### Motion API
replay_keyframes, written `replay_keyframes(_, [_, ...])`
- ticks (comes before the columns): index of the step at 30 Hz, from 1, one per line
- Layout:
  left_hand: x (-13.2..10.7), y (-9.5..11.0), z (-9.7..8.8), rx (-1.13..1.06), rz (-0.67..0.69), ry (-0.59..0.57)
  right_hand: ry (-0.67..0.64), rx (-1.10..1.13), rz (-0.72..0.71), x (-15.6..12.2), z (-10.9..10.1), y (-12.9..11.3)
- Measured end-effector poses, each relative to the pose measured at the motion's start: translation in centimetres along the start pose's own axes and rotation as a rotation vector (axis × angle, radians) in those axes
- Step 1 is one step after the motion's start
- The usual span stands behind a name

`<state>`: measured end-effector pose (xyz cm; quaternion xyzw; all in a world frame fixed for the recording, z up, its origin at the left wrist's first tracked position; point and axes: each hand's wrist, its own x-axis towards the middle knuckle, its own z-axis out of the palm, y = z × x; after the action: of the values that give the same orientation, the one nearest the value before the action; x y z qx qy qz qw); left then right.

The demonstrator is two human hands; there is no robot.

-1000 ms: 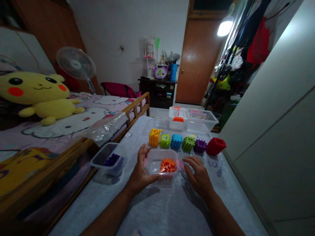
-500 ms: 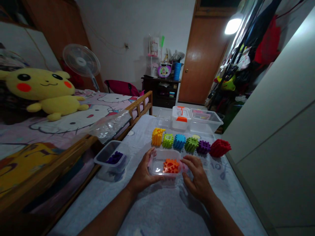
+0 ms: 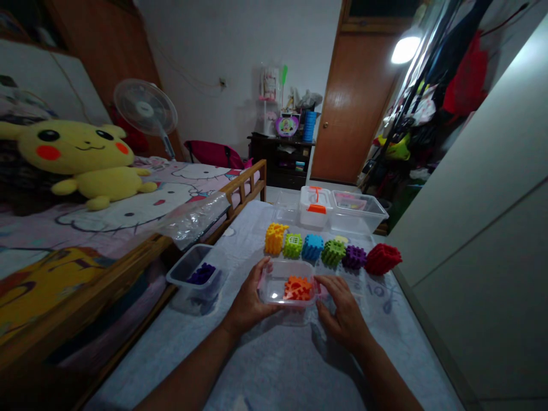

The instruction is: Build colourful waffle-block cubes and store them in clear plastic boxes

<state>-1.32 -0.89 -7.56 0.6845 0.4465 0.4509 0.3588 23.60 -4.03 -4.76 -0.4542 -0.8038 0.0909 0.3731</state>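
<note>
A small clear plastic box with orange toothed block pieces in it is in front of me. My left hand grips its left side, thumb along the near edge and fingertips at the far left corner. At the right side, my right hand has its fingertips and thumb against the box wall. Just beyond stands a row of blocks: yellow, lime, blue, green, purple and red.
To the left, a clear tub holds dark purple pieces. A lidded box with orange latches and a larger clear bin stand at the far end. A wooden bed rail borders the table on the left, a white cabinet on the right.
My right index fingertip has come down slightly onto the box's right edge. The left hand keeps its grip, and the view has shifted a little.
</note>
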Motion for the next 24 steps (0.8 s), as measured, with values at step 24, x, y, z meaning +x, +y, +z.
replay_keyframes(24, [-1.1, 1.4, 0.1, 0.254, 0.278, 0.079, -0.897, -0.577, 0.051, 10.2, -2.0, -7.0])
